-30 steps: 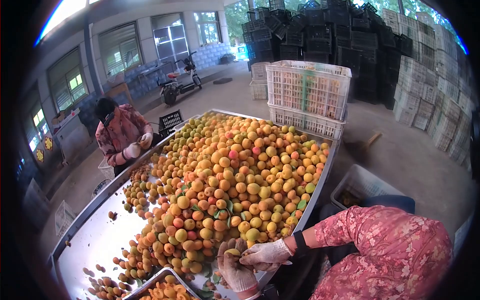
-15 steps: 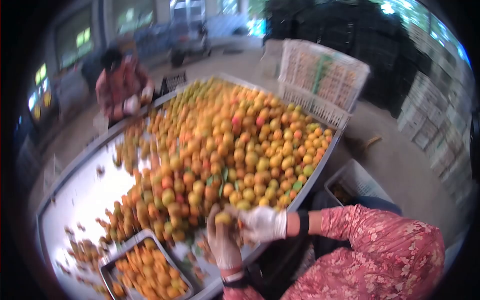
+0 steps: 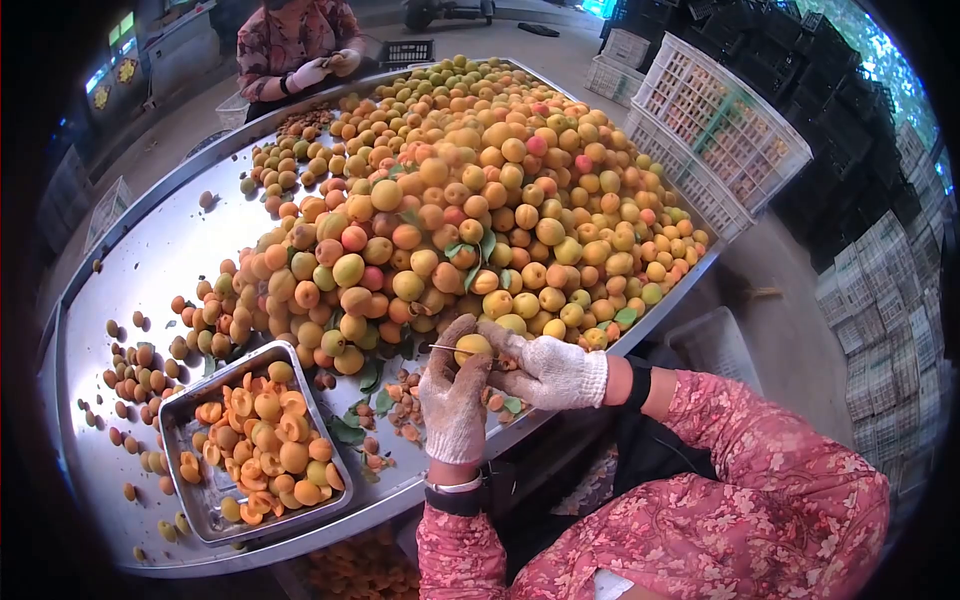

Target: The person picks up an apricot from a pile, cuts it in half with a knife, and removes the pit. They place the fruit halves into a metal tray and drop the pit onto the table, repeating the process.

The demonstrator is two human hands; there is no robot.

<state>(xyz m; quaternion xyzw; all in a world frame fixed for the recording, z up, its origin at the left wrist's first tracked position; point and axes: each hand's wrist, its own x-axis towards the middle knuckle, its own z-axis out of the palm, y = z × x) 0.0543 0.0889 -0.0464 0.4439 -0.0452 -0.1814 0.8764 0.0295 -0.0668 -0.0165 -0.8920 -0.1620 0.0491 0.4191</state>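
Note:
In white work gloves with soiled fingers, my left hand [image 3: 455, 410] is closed around a yellow apricot [image 3: 472, 348]. My right hand [image 3: 550, 370] meets it from the right, fingers pinched at the fruit. A thin, pale metal tool [image 3: 441, 347] pokes out left of the apricot, apparently held in my right hand; its handle is hidden by the fingers. Beyond both hands rises a large heap of apricots [image 3: 520, 210]. Pits and scraps [image 3: 405, 408] lie by my left hand. To the left, a metal tray [image 3: 330, 440] holds halved and whole apricots.
The metal table [image 3: 130, 290] carries loose apricots on its left side. A co-worker [image 3: 300, 50] in gloves sits at its far edge. White crates [image 3: 720, 115] stand at the far right corner, and stacked crates [image 3: 880, 330] line the right. A pale bin [image 3: 715, 350] is beside me.
The view has tilted down and steadied, so the table sits higher and the blur is gone. My hands stay together at the apricot, and the thin tool now shows.

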